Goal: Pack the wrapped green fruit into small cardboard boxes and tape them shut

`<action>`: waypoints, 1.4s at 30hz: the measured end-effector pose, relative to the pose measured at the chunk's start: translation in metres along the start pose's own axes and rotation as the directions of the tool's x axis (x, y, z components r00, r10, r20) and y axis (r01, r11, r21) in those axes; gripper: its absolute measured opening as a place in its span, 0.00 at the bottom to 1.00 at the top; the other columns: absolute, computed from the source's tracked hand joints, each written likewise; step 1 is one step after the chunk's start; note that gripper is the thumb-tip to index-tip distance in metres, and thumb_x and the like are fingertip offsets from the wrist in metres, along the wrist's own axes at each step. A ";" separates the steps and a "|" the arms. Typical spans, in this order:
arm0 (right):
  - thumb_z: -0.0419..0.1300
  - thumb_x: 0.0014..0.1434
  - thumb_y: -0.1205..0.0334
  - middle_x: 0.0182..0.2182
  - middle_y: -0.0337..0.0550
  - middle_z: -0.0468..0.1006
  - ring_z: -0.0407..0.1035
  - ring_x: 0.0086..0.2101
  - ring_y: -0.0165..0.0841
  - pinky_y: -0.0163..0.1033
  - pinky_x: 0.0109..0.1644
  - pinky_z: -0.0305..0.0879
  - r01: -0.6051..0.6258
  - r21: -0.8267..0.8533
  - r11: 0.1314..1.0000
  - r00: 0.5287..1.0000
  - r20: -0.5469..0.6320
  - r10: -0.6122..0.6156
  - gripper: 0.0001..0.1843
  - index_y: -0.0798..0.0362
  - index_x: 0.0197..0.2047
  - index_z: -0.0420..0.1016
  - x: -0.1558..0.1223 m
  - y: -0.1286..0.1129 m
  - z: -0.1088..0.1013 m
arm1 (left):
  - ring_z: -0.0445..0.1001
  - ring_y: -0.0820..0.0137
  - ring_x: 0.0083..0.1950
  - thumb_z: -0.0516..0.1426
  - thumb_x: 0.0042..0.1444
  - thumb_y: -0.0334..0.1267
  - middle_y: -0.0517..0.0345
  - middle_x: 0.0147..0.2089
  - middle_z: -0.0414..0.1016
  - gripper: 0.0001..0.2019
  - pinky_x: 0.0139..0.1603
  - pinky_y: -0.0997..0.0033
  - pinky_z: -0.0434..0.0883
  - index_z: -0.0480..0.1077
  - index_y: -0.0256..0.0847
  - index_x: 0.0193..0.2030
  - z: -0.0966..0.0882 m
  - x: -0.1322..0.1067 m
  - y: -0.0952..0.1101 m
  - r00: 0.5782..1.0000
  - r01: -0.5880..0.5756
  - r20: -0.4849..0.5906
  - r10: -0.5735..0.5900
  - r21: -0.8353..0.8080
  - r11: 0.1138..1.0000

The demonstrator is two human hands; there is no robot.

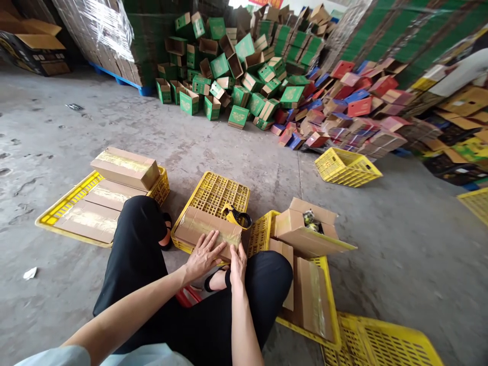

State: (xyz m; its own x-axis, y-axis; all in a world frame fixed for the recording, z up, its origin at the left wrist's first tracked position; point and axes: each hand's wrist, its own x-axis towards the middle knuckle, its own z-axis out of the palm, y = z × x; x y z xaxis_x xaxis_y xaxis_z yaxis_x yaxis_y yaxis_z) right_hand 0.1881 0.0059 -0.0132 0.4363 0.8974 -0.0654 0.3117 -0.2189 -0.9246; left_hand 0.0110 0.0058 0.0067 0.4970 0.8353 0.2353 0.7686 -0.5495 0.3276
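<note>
A taped brown cardboard box [197,225] lies lengthwise on an upturned yellow plastic crate [224,189] between my knees. My left hand [205,254] rests flat on the near side of the box, fingers spread. At the box's right end, my right hand [238,263] touches the corner with its fingers stretched out, next to the tape strip. A yellow and black tape dispenser [237,216] sits on the crate just behind the box. To my right, an open carton [305,235] with dark and yellow-green wrapped contents stands on a yellow crate [331,300] beside other boxes.
Closed taped boxes [122,168] fill a yellow crate [53,213] on my left. Another yellow crate [346,168] stands on the concrete floor ahead, and one [396,343] lies at lower right. Green cartons [240,114] and red-blue cartons [358,107] are heaped at the back.
</note>
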 end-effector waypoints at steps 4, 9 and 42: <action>0.56 0.62 0.39 0.61 0.60 0.78 0.73 0.59 0.52 0.51 0.62 0.68 -0.032 0.054 0.998 0.996 -0.078 0.036 0.39 0.62 0.63 0.78 -0.003 -0.003 -0.003 | 0.50 0.51 0.81 0.59 0.68 0.48 0.45 0.82 0.46 0.32 0.75 0.44 0.57 0.58 0.53 0.77 -0.002 -0.001 -0.001 1.000 -0.008 -0.004 0.008 -0.002 1.000; 0.50 0.64 0.34 0.62 0.60 0.76 0.71 0.62 0.50 0.50 0.64 0.67 -0.022 -0.010 1.000 0.996 -0.092 0.020 0.44 0.62 0.65 0.76 -0.004 0.002 -0.002 | 0.55 0.55 0.79 0.52 0.72 0.51 0.46 0.80 0.52 0.30 0.75 0.48 0.58 0.58 0.47 0.77 -0.007 -0.004 -0.017 0.998 0.054 -0.033 -0.054 0.008 0.999; 0.50 0.65 0.26 0.77 0.66 0.45 0.48 0.74 0.58 0.61 0.74 0.53 0.280 -0.360 0.890 0.956 0.023 -0.291 0.53 0.61 0.76 0.59 -0.019 -0.019 0.030 | 0.77 0.54 0.58 0.57 0.63 0.45 0.45 0.57 0.79 0.23 0.61 0.54 0.72 0.74 0.37 0.61 -0.075 -0.003 -0.099 0.714 0.428 -0.090 -0.694 -0.729 0.535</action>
State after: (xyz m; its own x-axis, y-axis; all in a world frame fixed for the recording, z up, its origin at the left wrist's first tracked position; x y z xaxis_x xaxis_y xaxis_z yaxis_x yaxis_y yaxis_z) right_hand 0.1483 0.0040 -0.0061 0.3066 0.9310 0.1981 0.7033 -0.0814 -0.7063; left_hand -0.0969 0.0563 0.0425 -0.2149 0.9764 0.0232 0.3302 0.0503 0.9426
